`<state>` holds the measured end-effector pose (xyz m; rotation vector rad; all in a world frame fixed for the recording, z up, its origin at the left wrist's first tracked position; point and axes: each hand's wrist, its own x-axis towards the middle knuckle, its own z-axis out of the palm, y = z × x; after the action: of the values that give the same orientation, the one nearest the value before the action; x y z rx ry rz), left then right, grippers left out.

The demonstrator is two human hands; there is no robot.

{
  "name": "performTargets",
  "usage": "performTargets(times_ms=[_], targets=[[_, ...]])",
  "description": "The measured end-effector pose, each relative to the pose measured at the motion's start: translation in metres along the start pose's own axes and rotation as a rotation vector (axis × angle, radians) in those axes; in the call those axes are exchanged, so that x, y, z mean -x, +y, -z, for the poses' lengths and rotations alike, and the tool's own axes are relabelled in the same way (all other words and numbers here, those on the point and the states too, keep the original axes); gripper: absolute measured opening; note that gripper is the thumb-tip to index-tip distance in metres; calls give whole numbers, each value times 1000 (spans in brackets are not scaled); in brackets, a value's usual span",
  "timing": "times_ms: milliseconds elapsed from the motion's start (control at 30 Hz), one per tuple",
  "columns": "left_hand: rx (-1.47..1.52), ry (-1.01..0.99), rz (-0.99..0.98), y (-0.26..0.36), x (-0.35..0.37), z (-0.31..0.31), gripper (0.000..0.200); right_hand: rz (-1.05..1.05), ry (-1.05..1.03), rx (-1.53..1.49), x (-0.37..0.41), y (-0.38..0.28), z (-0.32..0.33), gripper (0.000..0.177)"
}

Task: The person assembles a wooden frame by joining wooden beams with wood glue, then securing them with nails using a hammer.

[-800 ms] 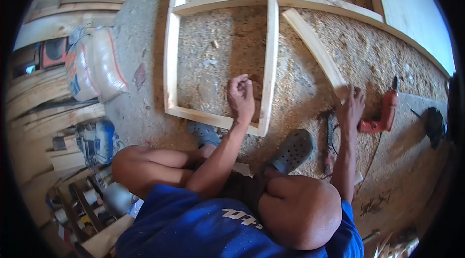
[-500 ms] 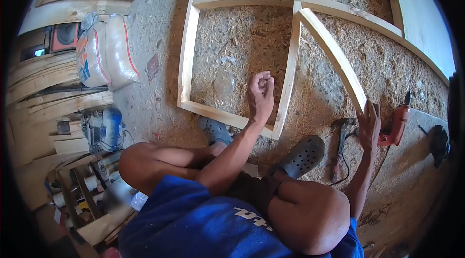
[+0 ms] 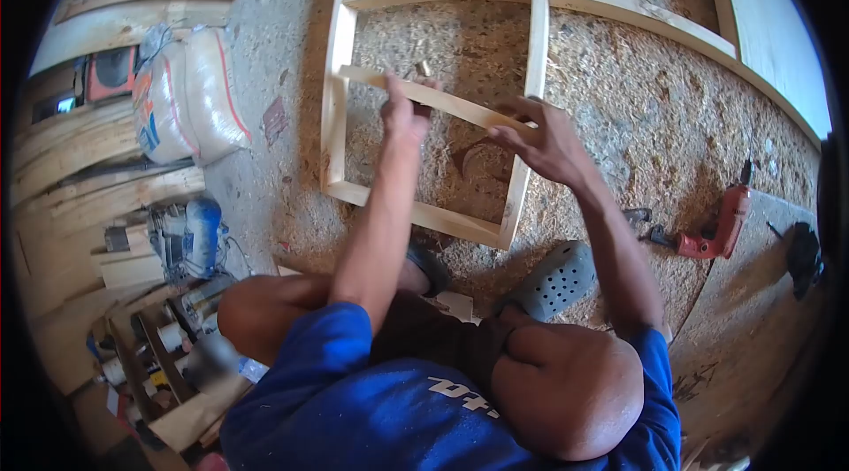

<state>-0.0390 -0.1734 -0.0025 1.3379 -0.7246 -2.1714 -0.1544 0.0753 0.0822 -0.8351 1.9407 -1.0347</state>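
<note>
Pale wooden slat [image 3: 451,105] hangs at a slant across the near opening of a wooden frame [image 3: 337,130], spanning from one side rail to the other; whether it touches them cannot be told. The left hand [image 3: 405,114] has its grip closed around the slat towards its left end, and the right hand [image 3: 550,144] clamps the other end between thumb and fingers. Inside the frame's opening, the floor [image 3: 619,99] shows wood shavings and a small wood offcut [image 3: 423,69]. Right of the frame, a red power drill [image 3: 727,222] lies near a grey clog [image 3: 555,280].

On the left, two bulging white woven sacks [image 3: 212,91] lean together beside a red-edged speaker [image 3: 112,71]; their contents are hidden. Below them sits a blue power tool [image 3: 202,237]. Lower still, a partitioned wooden toolbox [image 3: 193,411] is crowded with white cylinders [image 3: 172,335], a small yellow item [image 3: 158,378] and other pieces too jumbled to name.
</note>
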Motion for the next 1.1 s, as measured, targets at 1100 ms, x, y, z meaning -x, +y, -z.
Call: performTargets(times_ms=[1100], targets=[[147,175,-262,0,-62,22,72,-39,970,-199,134,102,-65,45]])
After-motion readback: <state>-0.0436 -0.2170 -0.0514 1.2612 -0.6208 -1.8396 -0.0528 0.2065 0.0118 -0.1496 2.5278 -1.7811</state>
